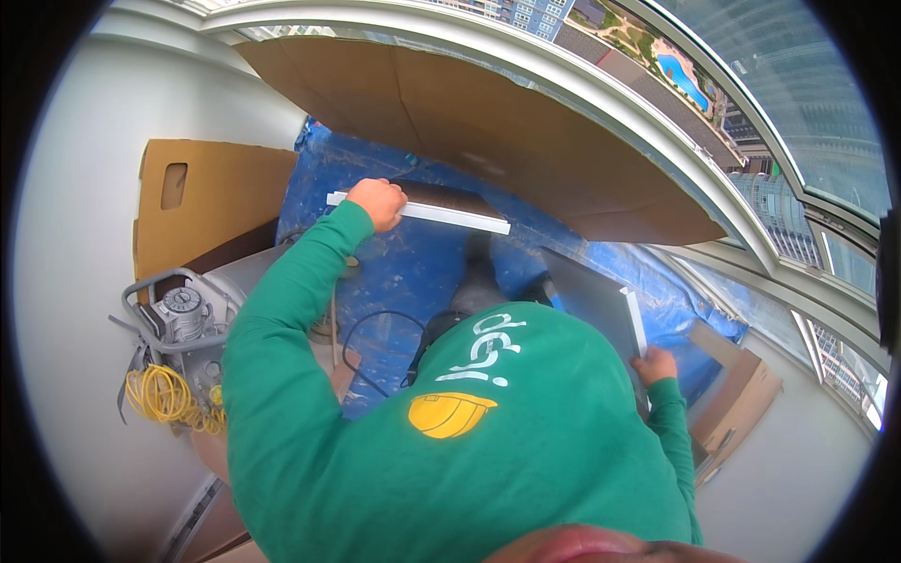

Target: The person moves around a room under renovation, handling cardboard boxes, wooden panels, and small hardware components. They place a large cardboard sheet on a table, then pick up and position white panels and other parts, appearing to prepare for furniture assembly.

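Observation:
My left hand (378, 204) is closed over the white edge of a dark flat board (450, 200), held out ahead of me above a blue floor covering. The white edge (458, 219) runs to the right of my fist. Low on my right side, my right hand (654, 366) grips the edge of a grey flat panel (591, 291). A white strip (633, 319) lines that panel's side just beyond my fingers. My body hides the panel's near end.
Large brown cardboard (450, 131) leans along the window frame ahead. More cardboard (221, 202) stands at left, near a metal-framed machine (183, 314) with a coiled yellow cord (160, 394). A black cable (375, 314) crosses the blue covering (375, 272). Cardboard pieces (741, 403) lean at right.

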`<state>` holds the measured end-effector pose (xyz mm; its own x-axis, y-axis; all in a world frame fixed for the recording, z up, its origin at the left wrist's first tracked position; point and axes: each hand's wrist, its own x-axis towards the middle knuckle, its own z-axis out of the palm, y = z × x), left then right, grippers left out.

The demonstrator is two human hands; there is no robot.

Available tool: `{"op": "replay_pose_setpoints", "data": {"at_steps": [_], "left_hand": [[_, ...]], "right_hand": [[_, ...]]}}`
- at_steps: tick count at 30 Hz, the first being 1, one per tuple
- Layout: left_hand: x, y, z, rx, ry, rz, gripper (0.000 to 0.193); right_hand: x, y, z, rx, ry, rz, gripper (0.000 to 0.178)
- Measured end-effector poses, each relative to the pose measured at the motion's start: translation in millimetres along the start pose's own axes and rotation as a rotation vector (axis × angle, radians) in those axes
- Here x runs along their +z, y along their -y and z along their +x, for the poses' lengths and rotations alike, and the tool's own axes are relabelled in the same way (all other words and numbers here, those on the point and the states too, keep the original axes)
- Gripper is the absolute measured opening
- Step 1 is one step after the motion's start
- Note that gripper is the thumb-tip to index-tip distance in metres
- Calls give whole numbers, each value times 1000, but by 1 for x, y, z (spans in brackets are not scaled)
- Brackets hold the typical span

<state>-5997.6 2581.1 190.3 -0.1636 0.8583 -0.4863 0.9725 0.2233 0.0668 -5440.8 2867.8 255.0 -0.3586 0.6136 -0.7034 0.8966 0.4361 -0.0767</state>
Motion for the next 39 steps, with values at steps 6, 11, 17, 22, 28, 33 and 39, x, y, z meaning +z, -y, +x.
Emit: {"op": "replay_pose_setpoints", "data": {"at_steps": [6, 11, 17, 22, 28, 33, 39], "left_hand": [[3, 51, 38, 17, -7, 63, 24], [20, 80, 68, 0, 30, 139, 23], [7, 113, 79, -85, 11, 185, 25], [1, 114, 97, -134, -102, 150, 26], [1, 112, 109, -251, -235, 83, 27], [15, 114, 131, -330, -400, 18, 39], [9, 108, 154, -426, -336, 40, 64]], "right_hand": [[10, 24, 2, -102, -5, -33, 32], [-1, 54, 11, -145, 0, -104, 31], [-12, 89, 37, -276, 7, -166, 30], [-27, 135, 67, -387, 12, -278, 27], [-49, 176, 111, -446, 45, -388, 29], [-67, 206, 145, -480, 51, -434, 29], [-70, 223, 189, -461, 71, -423, 36]]}}
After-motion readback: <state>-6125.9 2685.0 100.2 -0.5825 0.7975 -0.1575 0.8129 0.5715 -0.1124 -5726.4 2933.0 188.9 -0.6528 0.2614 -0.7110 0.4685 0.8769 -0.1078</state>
